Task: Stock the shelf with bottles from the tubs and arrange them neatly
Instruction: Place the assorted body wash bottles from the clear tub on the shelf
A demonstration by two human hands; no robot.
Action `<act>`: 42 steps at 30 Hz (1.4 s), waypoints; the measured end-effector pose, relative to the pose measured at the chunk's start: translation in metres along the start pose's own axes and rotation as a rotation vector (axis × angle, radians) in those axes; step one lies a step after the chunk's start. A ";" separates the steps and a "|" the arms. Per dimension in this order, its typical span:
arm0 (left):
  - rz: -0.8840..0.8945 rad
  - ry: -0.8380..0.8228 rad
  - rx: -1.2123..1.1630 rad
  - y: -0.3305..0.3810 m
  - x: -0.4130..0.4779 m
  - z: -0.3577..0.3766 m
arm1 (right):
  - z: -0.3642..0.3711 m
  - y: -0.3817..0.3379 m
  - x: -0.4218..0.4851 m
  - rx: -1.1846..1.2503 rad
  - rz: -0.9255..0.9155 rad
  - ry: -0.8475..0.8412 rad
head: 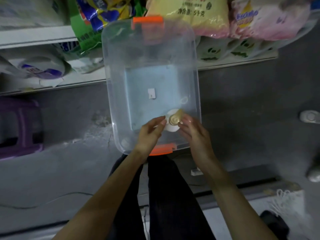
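Over the tub [113,104], left hand [150,134] and right hand [194,134] both pinch one bottle [174,120].

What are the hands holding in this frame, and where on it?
A small white bottle, pinched between both hands: left hand on its left side, right hand on its right, over the clear tub.

The tub [117,101] stands on the floor [69,161] straight ahead of me, with the shelf [34,37] just behind its far end. In its near right part, the bottle [174,121] is held between my left grip [150,132] and right grip [195,134]. A stool [19,127] sits left of the tub, and bags [204,14] lie on the shelf.
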State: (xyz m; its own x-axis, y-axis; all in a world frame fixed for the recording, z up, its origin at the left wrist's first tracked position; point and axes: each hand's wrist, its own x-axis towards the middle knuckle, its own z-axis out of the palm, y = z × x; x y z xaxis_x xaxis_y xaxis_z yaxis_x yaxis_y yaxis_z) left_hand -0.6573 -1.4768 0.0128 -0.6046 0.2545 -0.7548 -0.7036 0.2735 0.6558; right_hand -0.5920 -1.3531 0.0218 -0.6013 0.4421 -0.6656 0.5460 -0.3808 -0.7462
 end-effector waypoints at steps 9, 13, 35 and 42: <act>0.038 -0.005 -0.079 0.030 0.032 -0.023 | 0.040 -0.017 0.029 0.113 0.068 -0.220; 0.051 0.033 -0.075 0.032 0.041 -0.035 | 0.046 -0.011 0.042 0.211 0.109 -0.209; 0.052 0.139 -0.131 0.025 0.102 -0.062 | 0.050 0.039 0.154 -0.638 0.041 -0.450; 0.054 0.124 -0.132 0.024 0.100 -0.061 | 0.051 0.048 0.161 -0.860 -0.089 -0.459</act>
State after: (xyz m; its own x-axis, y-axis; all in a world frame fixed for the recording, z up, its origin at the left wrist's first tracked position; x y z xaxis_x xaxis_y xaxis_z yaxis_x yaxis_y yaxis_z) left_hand -0.7575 -1.5011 -0.0476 -0.6781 0.1470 -0.7201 -0.7071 0.1368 0.6938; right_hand -0.6926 -1.3415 -0.1217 -0.7300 0.0126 -0.6834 0.6175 0.4407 -0.6515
